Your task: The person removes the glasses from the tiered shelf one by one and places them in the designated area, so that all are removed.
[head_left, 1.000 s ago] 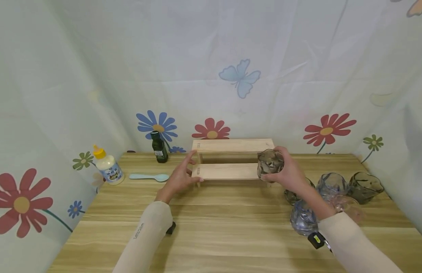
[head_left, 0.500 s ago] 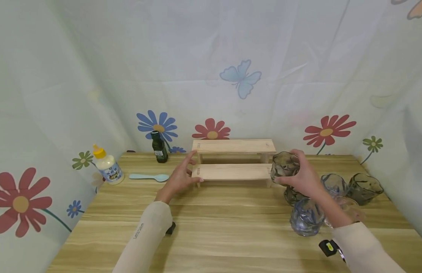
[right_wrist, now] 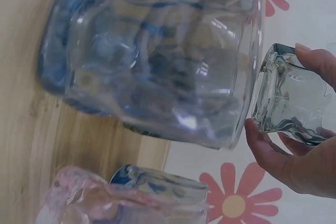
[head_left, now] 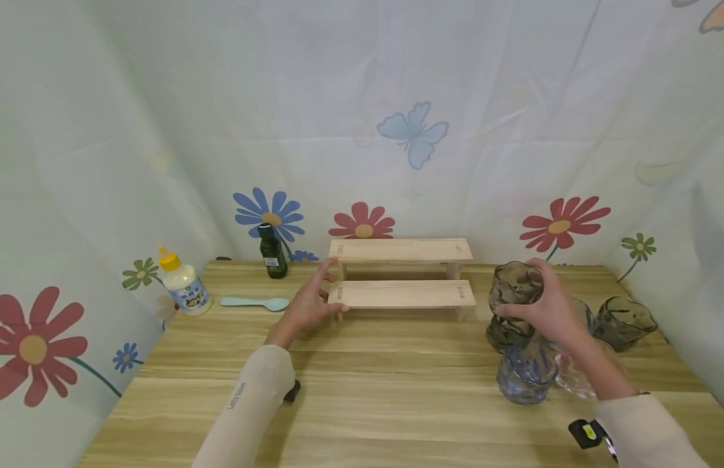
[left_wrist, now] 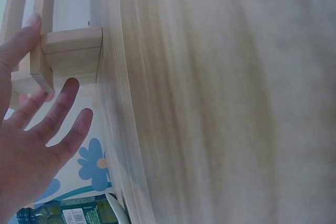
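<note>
In the head view, my left hand (head_left: 308,305) holds the left end of a two-tier wooden rack (head_left: 403,294), thumb at the lower board's front edge. The left wrist view shows its other fingers (left_wrist: 58,111) spread beside the board end. To the right of the rack, my right hand (head_left: 550,305) grips a smoky grey glass cup (head_left: 514,290) by its side, thumb in front and fingers behind. The held cup is above a second grey cup (head_left: 508,333), partly hidden; whether they touch is unclear. A blue-tinted cup (head_left: 526,374) stands just in front.
A pink cup (head_left: 574,376) and another grey cup (head_left: 625,323) stand at the right, with one more behind my right wrist. At left are a yellow-capped bottle (head_left: 186,286), a pale blue spoon (head_left: 253,303) and a dark green bottle (head_left: 272,252). A printed curtain (head_left: 315,130) hangs behind.
My right hand has carried the grey cup rightward from the rack's right end to above the other grey cup. My left hand has stayed at the rack.
</note>
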Tool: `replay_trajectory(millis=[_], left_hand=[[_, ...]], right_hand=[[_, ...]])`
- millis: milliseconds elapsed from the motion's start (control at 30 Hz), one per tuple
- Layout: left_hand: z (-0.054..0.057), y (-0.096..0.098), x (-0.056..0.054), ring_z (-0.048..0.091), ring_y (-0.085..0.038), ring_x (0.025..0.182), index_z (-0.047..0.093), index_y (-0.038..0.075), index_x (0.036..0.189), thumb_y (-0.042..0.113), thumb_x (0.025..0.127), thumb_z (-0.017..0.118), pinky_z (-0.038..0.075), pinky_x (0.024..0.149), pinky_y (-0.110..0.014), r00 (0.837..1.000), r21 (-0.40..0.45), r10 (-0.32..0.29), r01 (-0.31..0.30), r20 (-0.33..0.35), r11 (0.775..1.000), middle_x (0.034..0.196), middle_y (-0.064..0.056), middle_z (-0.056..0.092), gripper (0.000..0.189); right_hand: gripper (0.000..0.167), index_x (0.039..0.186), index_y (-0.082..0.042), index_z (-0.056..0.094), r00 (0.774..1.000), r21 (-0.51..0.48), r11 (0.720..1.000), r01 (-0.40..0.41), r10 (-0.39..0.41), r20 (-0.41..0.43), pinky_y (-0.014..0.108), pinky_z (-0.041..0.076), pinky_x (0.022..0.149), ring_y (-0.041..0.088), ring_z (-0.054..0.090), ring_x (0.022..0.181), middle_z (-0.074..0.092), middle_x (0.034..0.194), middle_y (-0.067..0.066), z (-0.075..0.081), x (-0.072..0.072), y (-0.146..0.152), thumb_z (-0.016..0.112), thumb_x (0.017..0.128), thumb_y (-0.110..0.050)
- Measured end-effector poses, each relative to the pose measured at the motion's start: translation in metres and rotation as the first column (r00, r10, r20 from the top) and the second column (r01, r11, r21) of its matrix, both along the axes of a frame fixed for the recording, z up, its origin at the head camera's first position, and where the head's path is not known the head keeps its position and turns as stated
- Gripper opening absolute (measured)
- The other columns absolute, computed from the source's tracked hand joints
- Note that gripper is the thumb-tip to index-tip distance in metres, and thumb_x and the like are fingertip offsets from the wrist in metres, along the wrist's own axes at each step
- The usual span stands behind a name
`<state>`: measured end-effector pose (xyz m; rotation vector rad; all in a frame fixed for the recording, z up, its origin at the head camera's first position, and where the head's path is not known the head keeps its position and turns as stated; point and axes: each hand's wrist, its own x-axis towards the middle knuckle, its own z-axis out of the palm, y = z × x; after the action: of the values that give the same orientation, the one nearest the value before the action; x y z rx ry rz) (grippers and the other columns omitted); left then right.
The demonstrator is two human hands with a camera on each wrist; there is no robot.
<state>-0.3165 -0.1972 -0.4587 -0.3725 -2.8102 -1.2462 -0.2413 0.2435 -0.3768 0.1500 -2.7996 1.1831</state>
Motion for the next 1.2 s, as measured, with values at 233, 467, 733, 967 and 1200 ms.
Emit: replay_trajectory(millis=[233, 467, 733, 967, 1200], left_hand=[[0.000, 0.000, 0.000, 0.066, -0.030, 0.094, 0.018, 0.041, 0.157, 0.022, 0.079, 0.086, 0.055, 0.084, -0.044, 1.000, 0.000, 0.001, -0.001, 0.000, 1.000, 0.135, -0.014, 0.053, 0.105], [-0.001, 0.000, -0.001, 0.066, -0.030, 0.096, 0.018, 0.041, 0.157, 0.023, 0.079, 0.086, 0.055, 0.084, -0.043, 1.000, -0.002, 0.005, -0.005, 0.005, 1.000, 0.135, -0.013, 0.053, 0.106], [0.000, 0.001, -0.001, 0.067, -0.031, 0.096, 0.018, 0.041, 0.157, 0.022, 0.079, 0.087, 0.056, 0.084, -0.044, 1.000, -0.011, 0.008, -0.008, 0.007, 1.000, 0.136, -0.014, 0.053, 0.106], [0.000, 0.001, -0.001, 0.067, -0.031, 0.097, 0.018, 0.042, 0.157, 0.022, 0.079, 0.087, 0.055, 0.085, -0.044, 1.000, -0.012, 0.011, -0.011, 0.006, 1.000, 0.136, -0.013, 0.053, 0.106], [0.001, 0.002, 0.000, 0.066, -0.031, 0.098, 0.018, 0.043, 0.157, 0.022, 0.079, 0.086, 0.055, 0.086, -0.044, 1.000, -0.009, 0.018, -0.018, 0.023, 1.000, 0.137, -0.013, 0.052, 0.106]], right_hand=[[0.112, 0.157, -0.004, 0.013, 1.000, 0.016, 1.000, 0.025, -0.025, 0.002, 0.070, 0.039, 0.093, 0.060, 0.037, 0.130, 0.033, 0.149, 0.039, -0.001, 0.007, 0.017, 0.086, 0.078, -0.039], [0.112, 0.157, -0.005, 0.015, 0.996, 0.046, 0.995, 0.086, -0.085, -0.009, 0.064, 0.046, 0.080, 0.058, 0.050, 0.114, 0.034, 0.148, 0.039, -0.005, 0.011, 0.031, 0.085, 0.078, -0.043], [0.109, 0.157, -0.005, 0.015, 0.993, 0.035, 0.992, 0.118, -0.117, -0.012, 0.052, 0.052, 0.065, 0.044, 0.066, 0.079, 0.044, 0.139, 0.037, -0.009, 0.019, 0.046, 0.084, 0.080, -0.042], [0.107, 0.154, 0.001, 0.020, 0.986, 0.048, 0.987, 0.150, -0.146, -0.079, 0.071, 0.038, 0.088, 0.058, 0.043, 0.121, 0.044, 0.136, 0.036, -0.011, 0.021, 0.060, 0.086, 0.079, -0.036], [0.106, 0.154, 0.002, 0.016, 0.977, 0.042, 0.979, 0.200, -0.197, -0.079, 0.074, 0.035, 0.090, 0.064, 0.036, 0.124, 0.033, 0.144, 0.042, -0.013, 0.025, 0.075, 0.085, 0.081, -0.032]])
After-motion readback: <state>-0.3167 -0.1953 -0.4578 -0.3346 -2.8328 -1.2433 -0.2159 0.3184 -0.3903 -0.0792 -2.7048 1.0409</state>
